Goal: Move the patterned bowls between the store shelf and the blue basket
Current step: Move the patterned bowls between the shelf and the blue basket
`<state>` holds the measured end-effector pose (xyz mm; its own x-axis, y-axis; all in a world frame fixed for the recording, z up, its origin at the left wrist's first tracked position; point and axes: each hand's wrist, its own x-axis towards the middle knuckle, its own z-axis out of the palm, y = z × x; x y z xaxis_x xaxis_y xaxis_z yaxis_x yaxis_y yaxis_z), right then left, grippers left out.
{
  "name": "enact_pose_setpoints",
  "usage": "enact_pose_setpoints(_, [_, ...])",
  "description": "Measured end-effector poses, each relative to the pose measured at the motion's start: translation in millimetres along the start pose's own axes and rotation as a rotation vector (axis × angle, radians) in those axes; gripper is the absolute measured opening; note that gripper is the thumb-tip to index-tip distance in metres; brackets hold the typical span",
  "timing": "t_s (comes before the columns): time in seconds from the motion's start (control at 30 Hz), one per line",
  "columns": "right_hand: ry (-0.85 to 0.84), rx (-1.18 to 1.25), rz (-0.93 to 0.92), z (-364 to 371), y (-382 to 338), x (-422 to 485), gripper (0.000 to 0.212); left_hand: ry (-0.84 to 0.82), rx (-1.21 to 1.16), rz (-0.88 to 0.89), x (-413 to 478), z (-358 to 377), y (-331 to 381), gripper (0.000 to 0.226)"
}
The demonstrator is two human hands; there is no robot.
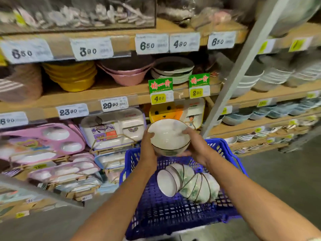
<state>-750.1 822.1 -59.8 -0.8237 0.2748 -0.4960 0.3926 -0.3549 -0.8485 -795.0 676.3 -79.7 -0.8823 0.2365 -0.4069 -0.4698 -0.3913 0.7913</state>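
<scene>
Both hands grip a small stack of patterned bowls (169,138) in the air above the far end of the blue basket (175,213). The left hand (147,146) is wrapped round the stack's left side with the thumb hooked over the top rim, and the right hand (196,145) cups the right side, fingers curled under and thumb on the rim. The stack looks like two bowls nested, though the blur makes the count unsure. It touches neither the basket nor the store shelf (104,94) behind it.

Inside the basket, a row of bowls (187,184) of the same kind lies tipped on its side, nested loosely, about five or six of them. So the job appears partway through: one batch rests in the basket and another is in transit. Which way the held stack is travelling cannot be told from this view. The shelf spot for these bowls is not clearly visible; the nearest shelves hold divided trays (112,129) and other crockery.
</scene>
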Motion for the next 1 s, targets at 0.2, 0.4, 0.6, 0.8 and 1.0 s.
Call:
enact_pose_setpoints(0.2, [0.080, 0.021, -0.162, -47.9, -50.4, -41.1, 0.036, -0.001, 0.064, 0.056, -30.3, 89.2, 20.7, 0.021])
enact_pose_setpoints(0.4, [0.103, 0.240, -0.291, -132.7, -89.9, -91.9, 0.034, -0.120, 0.128, 0.085, -80.0, 189.6, 3.2, 0.024])
enact_pose_setpoints(0.6, [0.200, 0.271, -0.384, -230.7, -122.4, -142.4, 0.032, -0.244, 0.152, 0.096, -129.3, 281.3, -27.0, 0.022])
enact_pose_setpoints(0.8, [0.289, 0.268, -0.469, -320.3, -153.1, -187.1, 0.026, -0.341, 0.167, 0.117, -169.6, 371.5, -62.9, 0.024])
enact_pose_setpoints(1.0, [0.369, 0.301, -0.520, -375.5, -192.8, -201.0, 0.033, -0.400, 0.175, 0.073, -177.3, 448.2, -74.4, 0.035])
